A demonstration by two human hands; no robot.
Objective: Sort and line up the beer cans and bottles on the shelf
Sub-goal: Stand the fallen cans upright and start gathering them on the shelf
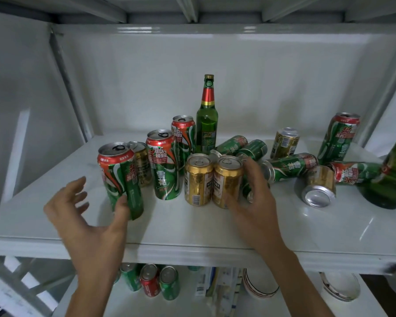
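Note:
On the white shelf point(192, 227), three tall green-and-red cans stand in a slanted row: the nearest point(121, 179), a second point(164, 165) and a third point(183, 138). My left hand point(85, 213) is spread open, its thumb touching the nearest can's base. Two short gold cans stand side by side; my right hand point(254, 202) grips the right one point(226, 179), thumb in front and fingers behind, beside the left one point(198, 179). A green bottle point(206, 124) stands upright behind them. Several green cans point(288, 165) lie on their sides to the right.
Another gold can point(142, 165) stands behind the nearest tall can. At the right are a lying gold can point(320, 186), an upright gold can point(284, 143), a leaning tall can point(338, 138) and a large green bottle point(393, 175). Cans point(149, 280) and bowls point(261, 284) sit on the lower shelf.

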